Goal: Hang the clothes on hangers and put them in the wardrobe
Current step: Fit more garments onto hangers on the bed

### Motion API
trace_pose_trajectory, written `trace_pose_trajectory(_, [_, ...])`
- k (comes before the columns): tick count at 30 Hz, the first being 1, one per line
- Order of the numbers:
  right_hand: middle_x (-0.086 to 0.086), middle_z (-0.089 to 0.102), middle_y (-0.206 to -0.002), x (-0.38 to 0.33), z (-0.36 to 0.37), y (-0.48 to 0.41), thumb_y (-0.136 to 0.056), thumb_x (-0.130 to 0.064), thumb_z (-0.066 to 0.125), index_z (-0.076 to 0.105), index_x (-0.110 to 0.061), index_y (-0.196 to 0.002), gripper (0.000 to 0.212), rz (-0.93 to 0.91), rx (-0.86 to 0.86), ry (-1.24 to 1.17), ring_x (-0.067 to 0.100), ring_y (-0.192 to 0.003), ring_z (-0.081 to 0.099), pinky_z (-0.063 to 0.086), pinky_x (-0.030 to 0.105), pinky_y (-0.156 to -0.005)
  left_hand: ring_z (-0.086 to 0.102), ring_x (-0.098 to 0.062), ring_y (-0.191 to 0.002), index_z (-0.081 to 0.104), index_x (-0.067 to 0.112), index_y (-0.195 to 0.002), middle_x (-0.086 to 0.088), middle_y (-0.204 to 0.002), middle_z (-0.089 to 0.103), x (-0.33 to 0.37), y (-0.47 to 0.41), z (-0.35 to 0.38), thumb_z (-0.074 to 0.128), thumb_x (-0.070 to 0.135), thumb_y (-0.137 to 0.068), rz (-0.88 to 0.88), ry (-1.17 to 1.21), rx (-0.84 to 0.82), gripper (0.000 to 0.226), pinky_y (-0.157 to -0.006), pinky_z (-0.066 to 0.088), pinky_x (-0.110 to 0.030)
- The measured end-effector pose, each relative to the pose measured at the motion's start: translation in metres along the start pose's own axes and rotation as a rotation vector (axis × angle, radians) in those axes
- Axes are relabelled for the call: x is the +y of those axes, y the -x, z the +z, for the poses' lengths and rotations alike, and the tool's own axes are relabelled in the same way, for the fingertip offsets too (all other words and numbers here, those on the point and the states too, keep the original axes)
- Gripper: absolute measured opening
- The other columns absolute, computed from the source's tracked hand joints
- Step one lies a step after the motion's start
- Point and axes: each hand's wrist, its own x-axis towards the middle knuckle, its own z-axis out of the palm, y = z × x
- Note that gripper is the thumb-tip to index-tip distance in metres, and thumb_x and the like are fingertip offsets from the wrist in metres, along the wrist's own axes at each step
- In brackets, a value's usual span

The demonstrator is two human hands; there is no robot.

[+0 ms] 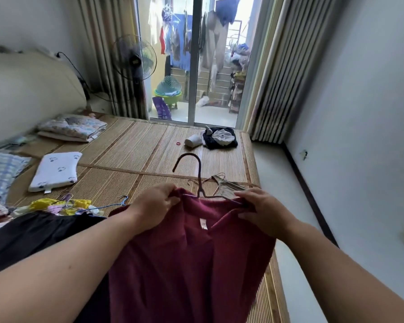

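A maroon garment (187,259) hangs in front of me over the bed, a white label showing inside its neck. A dark wire hanger (197,173) sits in the neck opening, its hook sticking up. My left hand (155,206) grips the garment's left shoulder, fingers curled round the fabric. At the right shoulder my right hand (264,210) pinches the cloth where the hanger's arm runs under it. No wardrobe is in view.
A bamboo mat (131,148) covers the bed. A black garment (33,234), yellow clothes with a blue hanger (107,206), a beige garment on a hanger (226,185), a dark pile (219,137), pillows (56,171) and a folded quilt (72,127) lie on it. A fan (135,57) stands by the glass door.
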Motion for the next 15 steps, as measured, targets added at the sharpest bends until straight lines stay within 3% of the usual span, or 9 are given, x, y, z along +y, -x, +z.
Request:
trace_pose_trajectory(3, [-0.003, 0.054, -0.124, -0.008, -0.046, 0.024, -0.076, -0.029, 0.075, 0.052, -0.028, -0.133, 0.061, 0.027, 0.205, -0.019, 0.012, -0.112, 0.051, 0.036, 0.019, -0.094, 0.049, -0.015, -0.077, 0.056, 0.018, -0.084, 0.007, -0.077, 0.053, 0.046, 0.004, -0.024, 0.059, 0.014, -0.089, 0.093, 0.004, 0.081, 0.007, -0.065, 0.029, -0.025])
trace_pose_trajectory(5, [-0.008, 0.059, -0.116, -0.006, -0.073, 0.036, -0.081, -0.027, 0.07, 0.054, -0.031, -0.129, 0.051, 0.054, 0.164, -0.046, 0.01, -0.105, 0.054, 0.036, 0.016, -0.087, 0.048, -0.015, -0.079, 0.057, 0.016, -0.091, 0.007, -0.08, 0.052, 0.076, 0.001, -0.036, 0.059, 0.015, -0.09, 0.157, -0.032, 0.13, 0.002, -0.065, 0.026, -0.024])
trace_pose_trajectory(9, [-0.024, 0.06, -0.087, 0.014, -0.125, 0.074, -0.086, -0.016, 0.063, 0.065, -0.038, -0.094, 0.024, 0.06, 0.221, -0.062, -0.004, -0.079, 0.054, 0.039, 0.006, -0.071, 0.047, -0.015, -0.082, 0.054, 0.022, -0.092, 0.009, -0.084, 0.051, 0.142, -0.012, -0.034, 0.059, 0.021, -0.09, 0.292, -0.111, 0.154, 0.006, -0.068, 0.026, -0.024])
trace_pose_trajectory(11, [-0.02, 0.063, -0.078, 0.035, -0.148, 0.094, -0.083, -0.013, 0.065, 0.063, -0.038, -0.078, 0.026, 0.073, 0.319, -0.09, 0.0, -0.076, 0.058, 0.042, 0.009, -0.072, 0.048, -0.014, -0.083, 0.055, 0.023, -0.099, 0.009, -0.088, 0.052, 0.172, -0.021, -0.019, 0.059, 0.025, -0.09, 0.328, -0.098, 0.152, 0.01, -0.069, 0.027, -0.024])
trace_pose_trajectory(13, [-0.019, 0.064, -0.073, 0.069, -0.171, 0.12, -0.082, -0.011, 0.067, 0.066, -0.031, -0.076, 0.021, 0.097, 0.425, -0.102, 0.005, -0.074, 0.06, 0.039, 0.005, -0.069, 0.051, -0.016, -0.084, 0.053, 0.027, -0.108, 0.008, -0.092, 0.054, 0.207, -0.034, 0.01, 0.057, 0.033, -0.091, 0.339, -0.103, 0.125, 0.018, -0.072, 0.032, -0.027])
trace_pose_trajectory(15, [-0.018, 0.062, -0.071, 0.096, -0.188, 0.136, -0.081, -0.01, 0.068, 0.066, -0.026, -0.075, 0.018, 0.126, 0.465, -0.102, 0.01, -0.074, 0.06, 0.038, 0.01, -0.067, 0.054, -0.02, -0.088, 0.052, 0.03, -0.11, 0.006, -0.095, 0.056, 0.227, -0.044, 0.031, 0.055, 0.039, -0.091, 0.32, -0.139, 0.082, 0.022, -0.078, 0.041, -0.033])
